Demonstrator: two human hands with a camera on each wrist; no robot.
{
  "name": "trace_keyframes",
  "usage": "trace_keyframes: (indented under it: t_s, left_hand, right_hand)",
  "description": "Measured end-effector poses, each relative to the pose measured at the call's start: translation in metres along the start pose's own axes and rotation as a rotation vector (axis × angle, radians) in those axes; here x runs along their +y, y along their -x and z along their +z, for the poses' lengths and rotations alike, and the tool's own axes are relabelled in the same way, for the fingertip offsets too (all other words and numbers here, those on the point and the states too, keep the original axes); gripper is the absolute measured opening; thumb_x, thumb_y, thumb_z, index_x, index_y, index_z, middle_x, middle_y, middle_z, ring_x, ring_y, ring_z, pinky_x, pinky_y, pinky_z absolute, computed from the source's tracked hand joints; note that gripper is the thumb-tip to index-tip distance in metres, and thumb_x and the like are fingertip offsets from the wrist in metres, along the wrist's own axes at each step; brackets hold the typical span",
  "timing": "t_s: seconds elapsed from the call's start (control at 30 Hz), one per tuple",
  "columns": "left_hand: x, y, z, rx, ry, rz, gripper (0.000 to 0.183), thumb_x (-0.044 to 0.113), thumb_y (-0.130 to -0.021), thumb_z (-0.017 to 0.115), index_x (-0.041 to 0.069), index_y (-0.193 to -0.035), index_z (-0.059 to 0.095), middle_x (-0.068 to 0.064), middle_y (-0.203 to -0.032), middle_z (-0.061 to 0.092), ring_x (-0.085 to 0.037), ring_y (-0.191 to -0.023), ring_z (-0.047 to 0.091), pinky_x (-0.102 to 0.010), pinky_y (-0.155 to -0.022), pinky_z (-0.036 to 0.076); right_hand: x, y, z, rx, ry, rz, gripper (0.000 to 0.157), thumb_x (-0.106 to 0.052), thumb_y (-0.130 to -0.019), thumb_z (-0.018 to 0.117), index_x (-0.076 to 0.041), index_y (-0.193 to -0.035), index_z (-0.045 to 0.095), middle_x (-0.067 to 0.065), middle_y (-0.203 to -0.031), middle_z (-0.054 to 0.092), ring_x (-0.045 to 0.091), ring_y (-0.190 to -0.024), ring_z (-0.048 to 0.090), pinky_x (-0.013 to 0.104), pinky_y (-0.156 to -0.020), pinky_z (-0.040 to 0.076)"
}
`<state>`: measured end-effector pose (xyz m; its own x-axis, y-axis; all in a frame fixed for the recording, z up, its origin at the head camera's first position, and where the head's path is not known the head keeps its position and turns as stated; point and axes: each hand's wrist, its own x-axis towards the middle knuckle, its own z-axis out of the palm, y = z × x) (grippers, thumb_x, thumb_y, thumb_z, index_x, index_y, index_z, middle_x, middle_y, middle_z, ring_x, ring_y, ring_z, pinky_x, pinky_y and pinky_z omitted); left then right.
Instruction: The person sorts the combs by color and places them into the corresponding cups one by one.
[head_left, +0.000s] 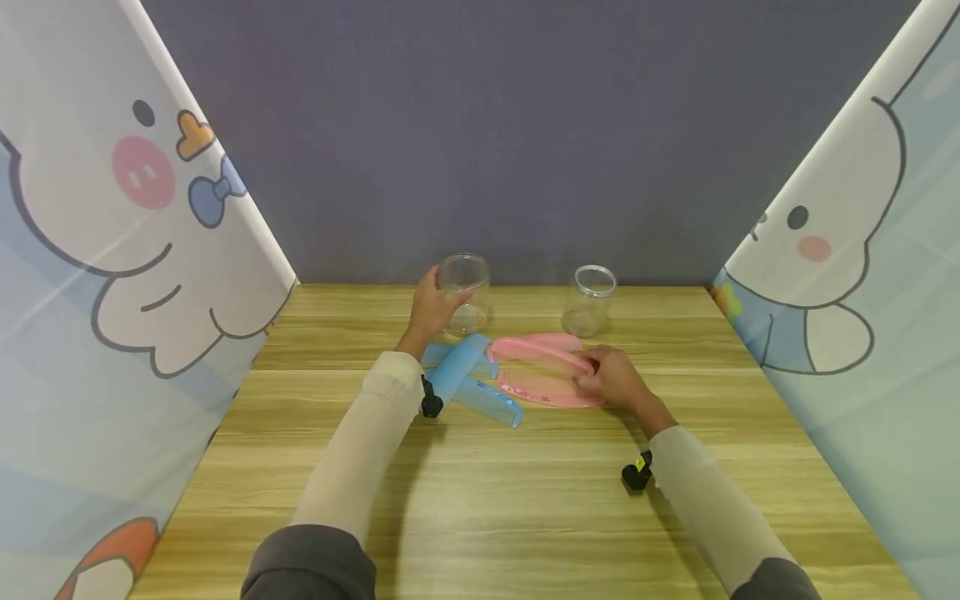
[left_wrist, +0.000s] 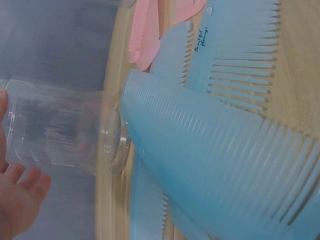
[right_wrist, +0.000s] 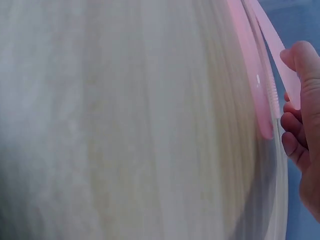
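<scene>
At the back of the table, my left hand (head_left: 431, 313) grips a clear round jar (head_left: 469, 279), thumb in front of its side. My right hand (head_left: 618, 380) pinches the right end of a pink comb (head_left: 537, 350), which is raised at a slant; the right wrist view shows the thumb on this comb (right_wrist: 281, 57). Under and behind it lie another pink comb (head_left: 543, 398) and a third pink piece (head_left: 561, 340). A blue comb (head_left: 459, 367) slants across other blue combs (head_left: 491, 403) beside my left wrist, and looms large in the left wrist view.
A second clear jar (head_left: 594, 304) with a pale rim stands upright at the back right, behind my right hand. The wooden table (head_left: 525, 508) ends at a dark grey back panel (head_left: 525, 142). Cartoon-printed sheets (head_left: 67, 333) rise along both sides.
</scene>
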<state>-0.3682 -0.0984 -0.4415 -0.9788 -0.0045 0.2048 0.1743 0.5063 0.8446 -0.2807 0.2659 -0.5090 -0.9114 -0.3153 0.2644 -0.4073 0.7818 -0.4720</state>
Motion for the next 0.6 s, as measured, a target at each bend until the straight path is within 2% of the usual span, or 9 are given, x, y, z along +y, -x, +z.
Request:
trace_keyframes:
  t_s: [0.1, 0.3, 0.43, 0.6]
  left_hand:
    - [0.002, 0.002, -0.003, -0.016, 0.003, -0.016, 0.092, 0.044, -0.091, 0.075, 0.002, -0.158, 0.028, -0.021, -0.156, 0.042, -0.038, -0.143, 0.043, -0.054, -0.118, 0.038]
    - [0.003, 0.004, -0.006, -0.039, 0.022, -0.025, 0.093, 0.044, -0.091, 0.075, 0.002, -0.158, 0.027, -0.021, -0.157, 0.04, -0.039, -0.144, 0.042, -0.053, -0.118, 0.038]
    - [0.002, 0.004, -0.007, -0.036, 0.029, -0.016, 0.09, 0.043, -0.09, 0.076, 0.003, -0.157, 0.03, -0.021, -0.156, 0.042, -0.039, -0.143, 0.043, -0.054, -0.117, 0.039]
    - [0.002, 0.005, -0.008, -0.031, 0.028, -0.009, 0.087, 0.042, -0.09, 0.076, 0.004, -0.155, 0.033, -0.02, -0.153, 0.046, -0.038, -0.141, 0.046, -0.053, -0.116, 0.041]
  right_hand:
    - [-0.002, -0.002, -0.002, 0.012, -0.024, -0.009, 0.026, -0.023, -0.078, 0.078, -0.004, -0.096, 0.075, 0.003, -0.078, 0.06, 0.013, -0.068, 0.05, 0.025, -0.059, 0.04]
    - [-0.003, -0.006, -0.008, 0.054, -0.035, -0.046, 0.041, -0.021, -0.077, 0.08, 0.006, -0.108, 0.074, 0.009, -0.084, 0.066, 0.016, -0.071, 0.055, 0.025, -0.062, 0.046]
    - [-0.003, -0.01, -0.014, 0.095, -0.036, -0.075, 0.042, -0.02, -0.075, 0.079, 0.007, -0.107, 0.074, 0.013, -0.085, 0.068, 0.018, -0.072, 0.058, 0.026, -0.062, 0.049]
    - [-0.004, -0.013, -0.024, 0.117, -0.056, -0.082, 0.034, -0.017, -0.074, 0.079, 0.002, -0.102, 0.077, 0.01, -0.084, 0.068, 0.015, -0.071, 0.057, 0.023, -0.061, 0.046]
